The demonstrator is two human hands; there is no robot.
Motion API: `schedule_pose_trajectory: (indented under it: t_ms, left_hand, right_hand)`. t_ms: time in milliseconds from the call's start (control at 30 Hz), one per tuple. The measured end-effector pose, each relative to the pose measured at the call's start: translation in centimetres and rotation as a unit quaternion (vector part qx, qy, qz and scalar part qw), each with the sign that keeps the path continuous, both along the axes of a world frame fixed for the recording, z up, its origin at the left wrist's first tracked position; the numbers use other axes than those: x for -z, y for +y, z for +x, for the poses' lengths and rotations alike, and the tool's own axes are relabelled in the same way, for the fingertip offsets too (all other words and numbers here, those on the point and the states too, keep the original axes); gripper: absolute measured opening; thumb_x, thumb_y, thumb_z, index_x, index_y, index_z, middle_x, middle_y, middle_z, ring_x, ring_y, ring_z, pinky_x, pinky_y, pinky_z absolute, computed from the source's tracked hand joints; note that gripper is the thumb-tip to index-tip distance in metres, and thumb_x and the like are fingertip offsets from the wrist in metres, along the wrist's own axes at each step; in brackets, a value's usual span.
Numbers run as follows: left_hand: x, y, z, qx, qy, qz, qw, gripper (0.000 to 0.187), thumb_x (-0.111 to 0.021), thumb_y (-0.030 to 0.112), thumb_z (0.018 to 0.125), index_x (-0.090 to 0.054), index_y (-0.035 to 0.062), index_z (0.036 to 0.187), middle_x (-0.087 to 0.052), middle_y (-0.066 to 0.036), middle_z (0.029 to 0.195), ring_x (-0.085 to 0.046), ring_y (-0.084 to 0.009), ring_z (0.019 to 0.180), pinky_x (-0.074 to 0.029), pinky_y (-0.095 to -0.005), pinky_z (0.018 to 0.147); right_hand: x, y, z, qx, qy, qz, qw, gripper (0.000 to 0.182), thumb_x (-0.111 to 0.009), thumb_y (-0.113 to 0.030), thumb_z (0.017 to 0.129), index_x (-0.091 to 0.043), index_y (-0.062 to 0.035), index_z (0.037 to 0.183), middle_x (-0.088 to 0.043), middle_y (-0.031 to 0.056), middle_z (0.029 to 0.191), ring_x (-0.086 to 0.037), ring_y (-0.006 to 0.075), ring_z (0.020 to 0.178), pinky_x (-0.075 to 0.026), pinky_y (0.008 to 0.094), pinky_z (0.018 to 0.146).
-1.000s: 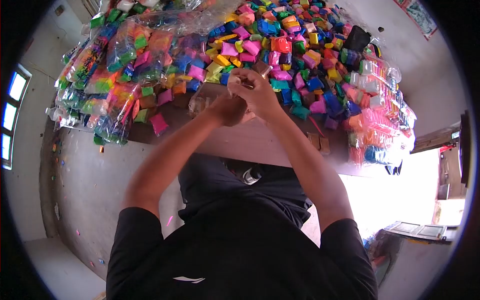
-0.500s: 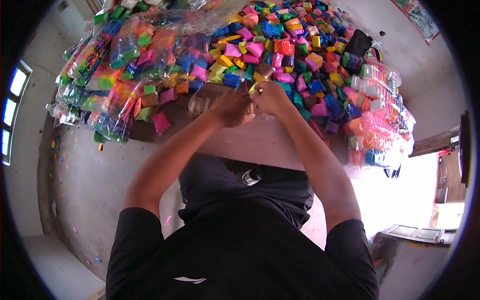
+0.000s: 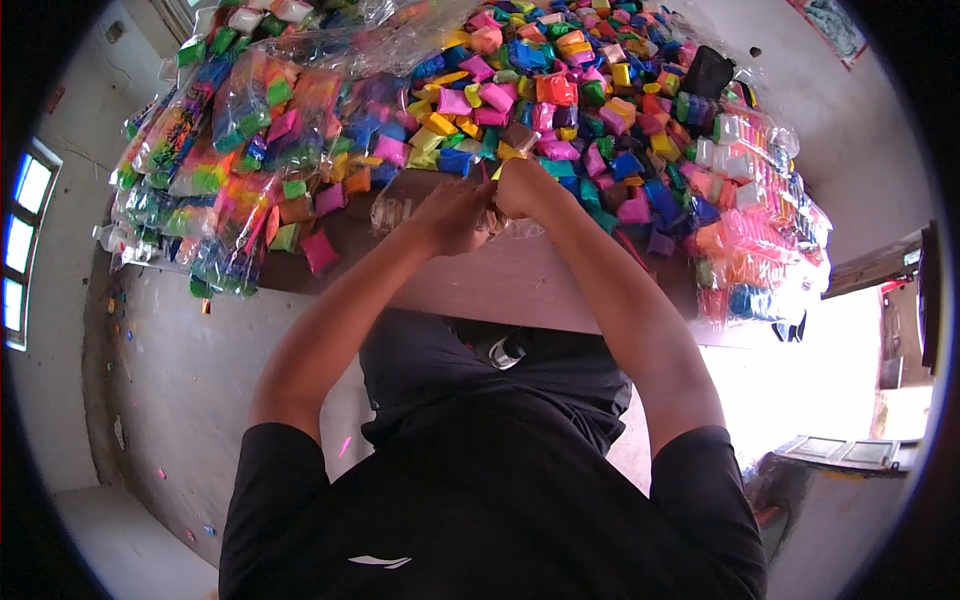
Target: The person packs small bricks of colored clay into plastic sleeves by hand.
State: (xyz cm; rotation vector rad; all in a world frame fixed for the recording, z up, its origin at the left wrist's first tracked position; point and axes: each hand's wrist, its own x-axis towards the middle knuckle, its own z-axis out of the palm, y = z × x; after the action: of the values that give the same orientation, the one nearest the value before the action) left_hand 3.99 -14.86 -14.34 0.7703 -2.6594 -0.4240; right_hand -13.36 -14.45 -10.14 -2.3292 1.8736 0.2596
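My left hand [image 3: 455,216] is at the table's near side, its fingers curled on a clear plastic bag [image 3: 392,212] that shows on both sides of it. My right hand [image 3: 524,190] meets it from the right, with fingers closed in a pinch. Whatever the right fingers hold is hidden behind the knuckles. Just beyond the hands lie small wrapped packets, among them a blue packet [image 3: 456,162] and a brown packet [image 3: 521,138].
A large heap of coloured packets [image 3: 560,90] covers the table [image 3: 500,285]. Filled clear bags are stacked at left [image 3: 225,190] and right [image 3: 750,235]. A black pouch [image 3: 709,72] lies at the back right. Scraps dot the floor [image 3: 200,400].
My right hand has shifted slightly left, closer to my left hand, and its fingers are now more hidden. The yellow piece at its fingertips shows less. The view has tilted slightly.
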Motion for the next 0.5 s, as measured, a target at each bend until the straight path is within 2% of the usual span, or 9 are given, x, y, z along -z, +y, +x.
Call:
schedule_pose_trajectory:
  t_ms: [233,367,433,467,500]
  left_hand:
    - [-1.2,0.9,-0.4,-0.036,-0.055,0.020,0.998,0.054,-0.075,0.039,0.084,-0.061,0.0089,0.127,-0.069,-0.018,0.120,-0.062,-0.0367,0.119,-0.042,-0.0519,0.107]
    - [-0.2,0.5,-0.7,-0.014,-0.047,-0.005,0.999,0.051,-0.075,0.039,0.085,-0.064,0.0101,0.125,-0.069,-0.017,0.116,-0.063,-0.0356,0.117,-0.044,-0.0498,0.105]
    - [-1.0,0.8,-0.8,0.001,-0.016,0.002,1.000,0.043,-0.077,0.035,0.085,-0.066,0.0133,0.120,-0.071,-0.014,0.114,-0.064,-0.0333,0.115,-0.047,-0.0473,0.102]
    - [-0.7,0.6,-1.0,0.010,-0.013,0.007,1.000,0.043,-0.077,0.035,0.085,-0.066,0.0133,0.120,-0.071,-0.014,0.114,-0.064,-0.0333,0.115,-0.047,-0.0473,0.102]
    - [0.1,0.0,-1.1,0.021,0.021,0.004,1.000,0.045,-0.081,0.026,0.080,-0.065,0.0112,0.120,-0.071,-0.015,0.105,-0.067,-0.0350,0.105,-0.050,-0.0475,0.093]
  right_hand:
    - [0.2,0.9,-0.3,0.050,-0.048,-0.023,0.997,0.024,-0.075,-0.018,0.069,-0.081,-0.0047,0.089,-0.075,0.0216,0.097,-0.074,0.0370,0.093,-0.059,0.0444,0.083]
    - [0.0,1.5,-0.2,0.019,-0.063,-0.032,0.997,0.022,-0.073,-0.018,0.074,-0.081,-0.0034,0.088,-0.075,0.0218,0.096,-0.074,0.0370,0.093,-0.059,0.0452,0.083]
    - [-1.3,2.5,-0.2,0.022,-0.069,-0.032,0.997,0.021,-0.072,-0.019,0.075,-0.080,-0.0027,0.087,-0.075,0.0222,0.095,-0.074,0.0372,0.093,-0.059,0.0456,0.083]
    - [-2.6,3.6,-0.4,0.035,-0.087,-0.028,0.995,0.023,-0.069,-0.015,0.080,-0.077,-0.0003,0.095,-0.074,0.0238,0.098,-0.074,0.0380,0.093,-0.059,0.0453,0.083]
    - [-3.4,4.5,-0.8,0.047,-0.103,-0.022,0.993,0.025,-0.066,-0.011,0.084,-0.074,0.0022,0.104,-0.073,0.0254,0.101,-0.073,0.0389,0.094,-0.059,0.0451,0.083]
